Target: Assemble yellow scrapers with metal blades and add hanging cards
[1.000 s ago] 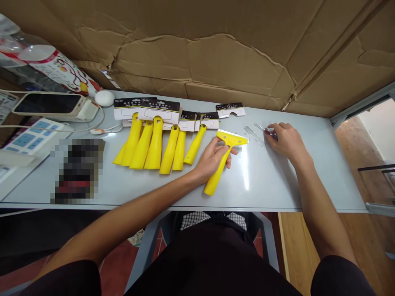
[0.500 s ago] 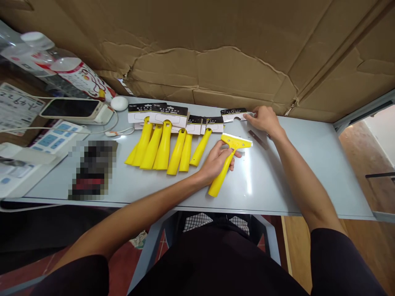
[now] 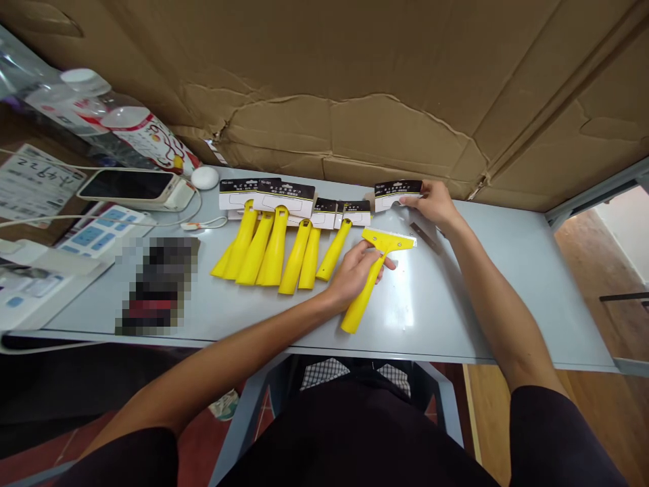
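My left hand (image 3: 352, 274) is wrapped round the neck of a yellow scraper (image 3: 359, 301). Its wide head, with small screws and a pale edge strip, points away from me, and its handle slants toward the table's front edge. Near the back of the table, my right hand (image 3: 437, 203) pinches the right end of a black-and-white header card (image 3: 389, 196). Just below that hand, a thin dark metal strip (image 3: 424, 235) lies on the table. Left of the held scraper, several yellow handles (image 3: 274, 250) lie in a row, black-and-white cards (image 3: 286, 196) at their far ends.
A tall cardboard sheet (image 3: 355, 128) stands along the back of the table (image 3: 481, 318). To the left are a phone (image 3: 129, 186), a white round case (image 3: 205, 178), cables, a power strip (image 3: 96, 237) and plastic bottles (image 3: 147, 132). A pixelated dark item (image 3: 159, 284) lies nearer me.
The card in my right hand is raised and turned so more of its face shows. My left hand keeps hold of the scraper. The whole view has shifted slightly.
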`<act>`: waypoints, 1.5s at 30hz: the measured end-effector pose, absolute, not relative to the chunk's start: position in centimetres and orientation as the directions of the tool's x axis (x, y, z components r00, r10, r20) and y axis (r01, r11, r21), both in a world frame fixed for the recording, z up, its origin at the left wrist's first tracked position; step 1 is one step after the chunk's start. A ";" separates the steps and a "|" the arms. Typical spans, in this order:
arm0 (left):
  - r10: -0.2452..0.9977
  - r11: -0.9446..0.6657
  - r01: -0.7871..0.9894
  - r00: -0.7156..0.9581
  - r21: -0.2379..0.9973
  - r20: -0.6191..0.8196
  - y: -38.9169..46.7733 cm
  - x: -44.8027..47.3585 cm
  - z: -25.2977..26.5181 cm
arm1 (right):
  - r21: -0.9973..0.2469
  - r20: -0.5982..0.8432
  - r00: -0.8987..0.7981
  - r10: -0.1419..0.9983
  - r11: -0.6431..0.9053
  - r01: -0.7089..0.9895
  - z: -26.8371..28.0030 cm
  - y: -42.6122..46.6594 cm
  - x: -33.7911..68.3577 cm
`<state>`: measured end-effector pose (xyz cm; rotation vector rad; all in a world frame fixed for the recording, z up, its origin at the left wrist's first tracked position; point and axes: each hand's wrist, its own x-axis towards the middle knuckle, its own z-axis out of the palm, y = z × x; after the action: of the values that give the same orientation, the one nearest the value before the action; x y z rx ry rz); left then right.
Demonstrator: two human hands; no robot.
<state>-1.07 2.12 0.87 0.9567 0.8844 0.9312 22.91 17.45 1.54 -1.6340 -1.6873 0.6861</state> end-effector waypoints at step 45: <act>0.970 0.240 -0.395 0.124 0.887 -0.207 3.4 -1.6 1.7 | -0.933 -0.111 -0.049 0.993 -0.088 0.350 3.3 6.0 22.4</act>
<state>-1.60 3.37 1.70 0.7745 0.9458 1.1561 22.42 5.96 3.29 -1.5145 -1.4712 1.1476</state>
